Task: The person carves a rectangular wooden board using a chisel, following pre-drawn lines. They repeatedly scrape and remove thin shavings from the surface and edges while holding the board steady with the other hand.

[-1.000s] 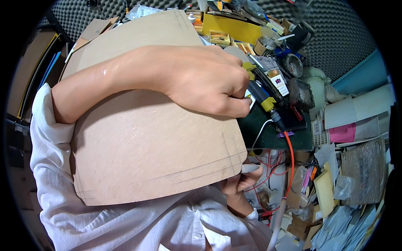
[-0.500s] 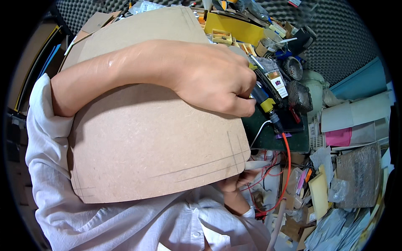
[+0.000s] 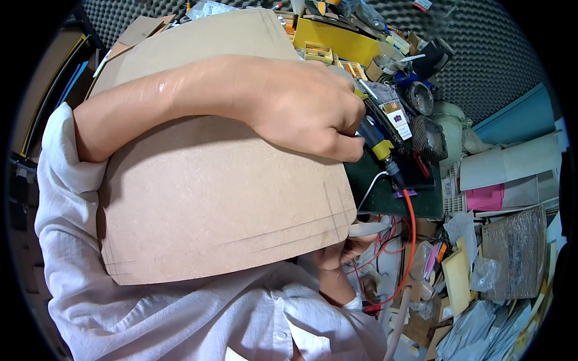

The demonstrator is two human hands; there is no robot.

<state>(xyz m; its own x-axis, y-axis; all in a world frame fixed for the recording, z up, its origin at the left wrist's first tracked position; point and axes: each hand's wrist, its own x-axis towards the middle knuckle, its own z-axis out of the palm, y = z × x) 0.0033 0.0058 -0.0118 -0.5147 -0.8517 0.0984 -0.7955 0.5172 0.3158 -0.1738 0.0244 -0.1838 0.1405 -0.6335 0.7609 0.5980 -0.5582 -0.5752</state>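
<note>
A large brown fibreboard panel (image 3: 223, 204) with rounded corners and pencil lines near its edges leans across my front. My left forearm lies over it. My left hand (image 3: 307, 108) is closed at the panel's right edge, with its curled fingertips hidden. Below the panel's lower right corner, my right hand (image 3: 354, 248) is partly covered by the board. Its bent fingers are at a pale, tapered strip (image 3: 369, 228) that lies against the corner; the strip's kind is unclear.
A cluttered workbench (image 3: 430, 201) bears a yellow-and-dark power tool (image 3: 379, 144) with an orange cord (image 3: 412, 240). Small wooden boxes and a yellow sheet (image 3: 337, 41) stand behind. At the right are a wrapped brown package (image 3: 515, 253), scraps and plastic bags. Grey foam lines the wall.
The panel's lower edge has risen slightly. My left hand has shifted a little left with it. My right hand and the pale strip have moved up, and more of both shows.
</note>
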